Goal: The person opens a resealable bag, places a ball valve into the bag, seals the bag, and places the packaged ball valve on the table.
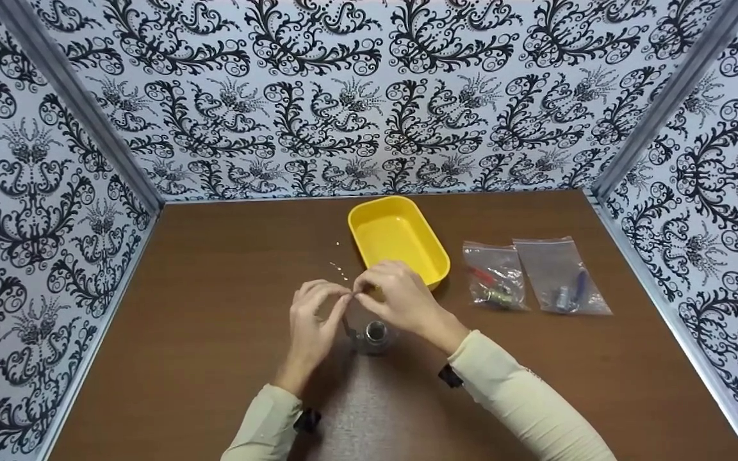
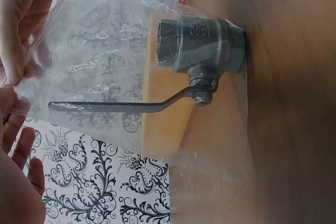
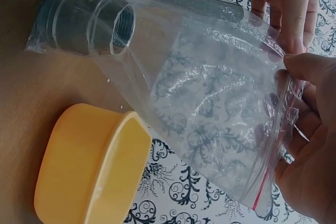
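Observation:
A grey metal ball valve (image 2: 202, 45) with a long flat lever handle (image 2: 105, 107) sits in the bottom of a clear zip bag (image 3: 210, 93). The valve's threaded bore (image 1: 377, 331) faces up in the head view, low over the wooden table. My left hand (image 1: 313, 317) pinches the bag's top edge between thumb and finger. Right beside it, my right hand (image 1: 401, 294) pinches the same edge, fingertips nearly meeting the left ones. In the right wrist view the bag's zip strip, with a red line (image 3: 260, 190), runs by the right fingers.
Just beyond the hands stands a yellow plastic tub (image 1: 398, 240). To the right lie two more zip bags, one (image 1: 496, 272) with a red-handled brass-coloured fitting, the other (image 1: 561, 272) with a blue-handled metal part. Patterned walls (image 1: 356, 96) enclose the table (image 1: 228, 256) at back and sides.

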Demonstrator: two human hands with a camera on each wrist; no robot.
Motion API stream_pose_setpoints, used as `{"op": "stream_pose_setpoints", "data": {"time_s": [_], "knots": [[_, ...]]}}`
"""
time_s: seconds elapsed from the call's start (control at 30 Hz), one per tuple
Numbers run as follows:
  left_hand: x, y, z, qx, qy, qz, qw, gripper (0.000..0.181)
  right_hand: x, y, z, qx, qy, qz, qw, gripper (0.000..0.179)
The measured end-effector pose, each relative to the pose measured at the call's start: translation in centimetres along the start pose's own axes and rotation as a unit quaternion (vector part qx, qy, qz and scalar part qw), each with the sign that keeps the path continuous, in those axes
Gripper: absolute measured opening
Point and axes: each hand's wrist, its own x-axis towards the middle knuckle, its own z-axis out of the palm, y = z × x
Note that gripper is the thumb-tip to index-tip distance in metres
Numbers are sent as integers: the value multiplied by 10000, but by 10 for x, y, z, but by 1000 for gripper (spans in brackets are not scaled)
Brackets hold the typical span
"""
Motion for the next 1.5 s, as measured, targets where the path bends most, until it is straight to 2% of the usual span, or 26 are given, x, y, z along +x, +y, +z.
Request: {"op": "stream_pose_setpoints", "data": {"time_s": [0.23, 0.8, 1.03, 1.17, 1.5], "knots": [[2, -1, -2, 120, -134, 229, 9996, 7, 0, -2, -1, 26, 76, 7, 10000, 5], [5, 2, 0, 392, -12, 649, 9971, 8, -1, 1, -5, 363, -140, 155, 9991, 5], [5, 4, 1, 492, 4, 565, 9972, 8, -3, 4, -9, 603, -244, 394, 9971, 7], [4, 5, 1, 451, 21, 466, 9979, 7, -6, 6, -10, 476, -206, 428, 9977, 7], [4, 3, 2, 378, 69, 485, 9981, 7, -9, 8, -9, 189, -139, 242, 9994, 5]]}}
